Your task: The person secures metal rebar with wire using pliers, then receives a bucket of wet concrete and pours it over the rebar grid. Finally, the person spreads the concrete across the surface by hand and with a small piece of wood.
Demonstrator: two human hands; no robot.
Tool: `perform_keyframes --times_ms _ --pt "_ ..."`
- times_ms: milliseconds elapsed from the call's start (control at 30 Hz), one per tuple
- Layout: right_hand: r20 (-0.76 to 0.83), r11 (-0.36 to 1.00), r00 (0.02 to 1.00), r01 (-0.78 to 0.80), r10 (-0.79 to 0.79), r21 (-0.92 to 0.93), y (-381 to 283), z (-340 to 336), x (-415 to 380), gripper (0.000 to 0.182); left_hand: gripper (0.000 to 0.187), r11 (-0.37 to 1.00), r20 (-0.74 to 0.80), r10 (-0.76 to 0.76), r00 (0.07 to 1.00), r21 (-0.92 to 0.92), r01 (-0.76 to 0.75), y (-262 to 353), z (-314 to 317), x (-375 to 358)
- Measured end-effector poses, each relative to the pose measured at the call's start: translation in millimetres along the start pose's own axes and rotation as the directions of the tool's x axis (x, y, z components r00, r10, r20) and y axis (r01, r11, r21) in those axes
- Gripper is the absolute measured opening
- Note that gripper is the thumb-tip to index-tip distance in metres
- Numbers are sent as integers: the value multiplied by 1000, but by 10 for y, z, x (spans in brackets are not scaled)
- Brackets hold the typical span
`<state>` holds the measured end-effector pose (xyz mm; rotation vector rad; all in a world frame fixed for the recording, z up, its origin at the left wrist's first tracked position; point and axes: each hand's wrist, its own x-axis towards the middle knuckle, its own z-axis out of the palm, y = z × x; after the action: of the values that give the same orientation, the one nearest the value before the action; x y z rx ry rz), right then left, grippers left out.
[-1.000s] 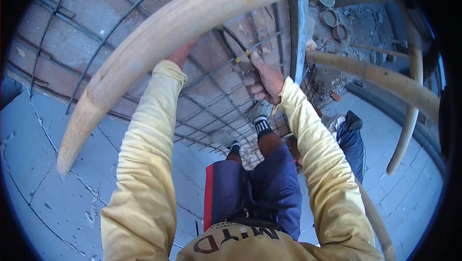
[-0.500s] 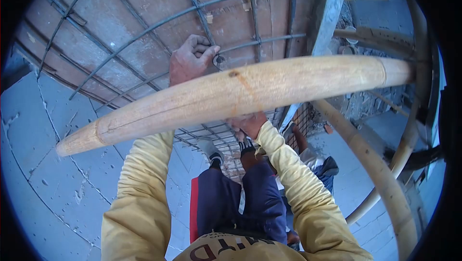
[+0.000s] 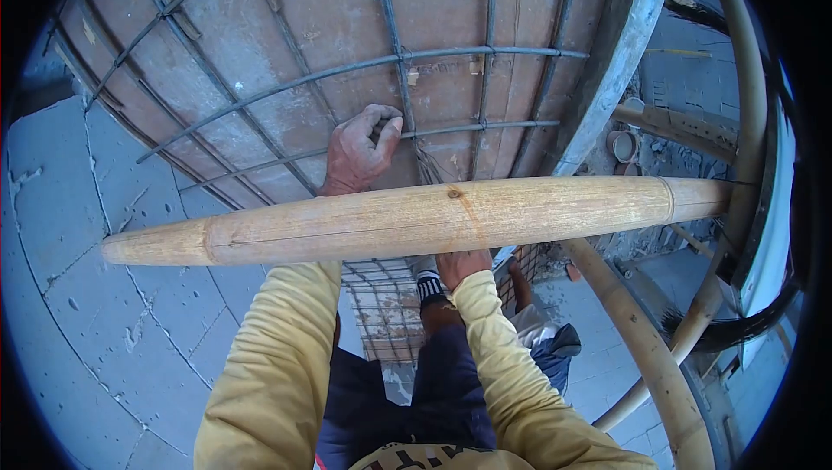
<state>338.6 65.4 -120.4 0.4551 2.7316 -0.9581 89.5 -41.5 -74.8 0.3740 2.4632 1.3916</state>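
The fingers of the left hand (image 3: 362,151) are curled in, with the thumb bent toward the first finger. I cannot tell if they pinch anything. Their tips are just beside the spot where a long steel bar (image 3: 393,19) meets a thin cross bar (image 3: 511,125). That spot is to the right of the thumb. Some thin wires (image 3: 426,166) hang just below it, to the right of the hand.

The right hand (image 3: 463,266) is nearer and more to the right. A fat bamboo pole (image 3: 381,220) hides its fingers, so I cannot tell if they are spread or closed, or what they hold.

The pole goes from left to right across the view, over part of both arms. On the far side, more steel bars make big squares over a brown board (image 3: 312,23). A grey beam (image 3: 611,80) runs along the board's right side. Farther right is a round bucket (image 3: 623,146).

On the near side, a striped sock (image 3: 431,288) shows by a steel grid (image 3: 381,305). Another person (image 3: 555,353) is low on the right. Grey floor (image 3: 69,253) with cracks is on the left.
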Motion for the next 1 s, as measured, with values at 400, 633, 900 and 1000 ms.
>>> perform_keyframes --times_ms 400,633,900,1000 --pt "315 925 949 -145 29 350 454 74 228 34 63 588 210 -589 781 -551 592 -86 512 -874" --pt "84 990 991 92 -101 107 335 89 249 35 78 599 86 -782 617 -168 783 -484 1228 -832" --pt "241 939 960 -53 142 -340 -209 -578 87 38 57 709 -93 -597 797 -526 470 10 1155 -847" --pt "133 991 991 5 13 -134 94 -251 49 37 57 646 -26 -602 798 -605 466 188 953 -968"
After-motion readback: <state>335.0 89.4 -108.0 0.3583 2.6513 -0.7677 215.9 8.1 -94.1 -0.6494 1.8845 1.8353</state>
